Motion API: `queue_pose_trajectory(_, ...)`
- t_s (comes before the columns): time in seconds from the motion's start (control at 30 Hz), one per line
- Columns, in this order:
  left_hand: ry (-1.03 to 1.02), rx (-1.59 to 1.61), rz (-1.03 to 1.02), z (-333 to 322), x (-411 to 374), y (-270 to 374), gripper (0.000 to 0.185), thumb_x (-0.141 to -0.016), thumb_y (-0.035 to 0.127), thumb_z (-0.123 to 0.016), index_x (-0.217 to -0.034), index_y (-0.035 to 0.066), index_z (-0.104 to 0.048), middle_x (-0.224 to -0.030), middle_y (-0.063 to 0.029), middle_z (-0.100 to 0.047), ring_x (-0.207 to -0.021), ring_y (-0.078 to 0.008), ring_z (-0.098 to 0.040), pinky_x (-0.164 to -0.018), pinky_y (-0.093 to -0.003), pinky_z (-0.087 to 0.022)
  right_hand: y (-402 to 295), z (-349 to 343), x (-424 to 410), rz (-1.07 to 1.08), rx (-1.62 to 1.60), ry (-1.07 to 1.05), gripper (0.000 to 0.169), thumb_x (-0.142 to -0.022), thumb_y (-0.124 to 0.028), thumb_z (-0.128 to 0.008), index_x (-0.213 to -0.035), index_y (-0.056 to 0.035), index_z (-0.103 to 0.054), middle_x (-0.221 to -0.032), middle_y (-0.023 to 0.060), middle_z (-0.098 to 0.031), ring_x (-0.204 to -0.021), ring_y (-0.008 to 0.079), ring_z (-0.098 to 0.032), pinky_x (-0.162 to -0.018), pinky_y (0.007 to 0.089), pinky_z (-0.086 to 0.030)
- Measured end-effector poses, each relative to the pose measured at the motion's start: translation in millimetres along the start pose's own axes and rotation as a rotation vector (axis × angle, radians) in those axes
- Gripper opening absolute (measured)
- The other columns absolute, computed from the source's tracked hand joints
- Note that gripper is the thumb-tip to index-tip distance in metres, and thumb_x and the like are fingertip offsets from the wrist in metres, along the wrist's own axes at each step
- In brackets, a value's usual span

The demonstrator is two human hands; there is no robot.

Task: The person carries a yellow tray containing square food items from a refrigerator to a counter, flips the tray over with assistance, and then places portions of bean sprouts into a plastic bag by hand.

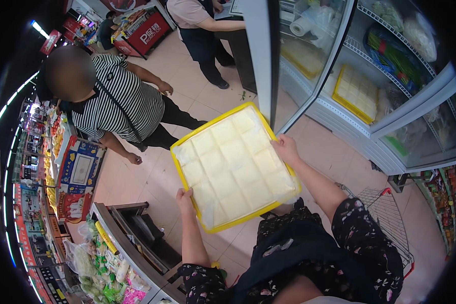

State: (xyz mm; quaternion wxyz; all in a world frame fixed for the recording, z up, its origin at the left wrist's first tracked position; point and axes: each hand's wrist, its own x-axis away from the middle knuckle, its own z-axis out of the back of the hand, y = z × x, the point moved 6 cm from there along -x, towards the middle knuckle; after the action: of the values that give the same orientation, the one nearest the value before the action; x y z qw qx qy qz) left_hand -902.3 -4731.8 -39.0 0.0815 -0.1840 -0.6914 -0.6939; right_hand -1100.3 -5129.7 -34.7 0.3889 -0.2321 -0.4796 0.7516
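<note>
A yellow plastic tray (209, 230) is held up in front of my body, tilted in the view. On it lies a slab of pale tofu (231, 163), scored into a grid of squares, with thin clear film or cloth at its edges. My left hand (185, 199) grips the tray's left rim, thumb on top. On the opposite rim, my right hand (287, 148) holds on near the upper right side. The fingers beneath the tray are hidden.
A glass-door refrigerator (357, 125) stands at right, one door (315, 49) swung open; a similar tray of tofu (357, 91) sits inside. A wire shopping cart (387, 220) is at lower right. One person (125, 98) stands ahead left, another (201, 34) beyond. A vegetable stand (110, 258) is lower left.
</note>
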Motion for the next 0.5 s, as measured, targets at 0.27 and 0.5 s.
queue_pose_trajectory(0.27, -0.020, -0.152, 0.100, 8, 20, -60, 0.024, -0.073, -0.002, -0.062, -0.062, 0.011, -0.045, -0.059, 0.0056, -0.040, -0.052, -0.0064, -0.036, -0.047, -0.0222, -0.031, 41, 54, 149, -0.307, -0.028, 0.141, 0.032, -0.079, -0.012, -0.067, -0.060, -0.0068, -0.042, -0.055, -0.0037, -0.035, -0.053, 0.0059, -0.034, -0.047, 0.0248, -0.031)
queue_pose_trajectory(0.5, -0.199, 0.064, 0.290, -17, 39, -133, 0.023, -0.073, 0.001, -0.064, -0.063, 0.010, -0.045, -0.060, 0.0057, -0.039, -0.053, -0.0069, -0.036, -0.048, -0.0237, -0.031, 9, 99, 160, -0.125, 0.041, 0.191, 0.030, -0.079, -0.007, -0.063, -0.059, -0.0087, -0.041, -0.056, -0.0068, -0.037, -0.053, 0.0035, -0.032, -0.047, 0.0228, -0.026)
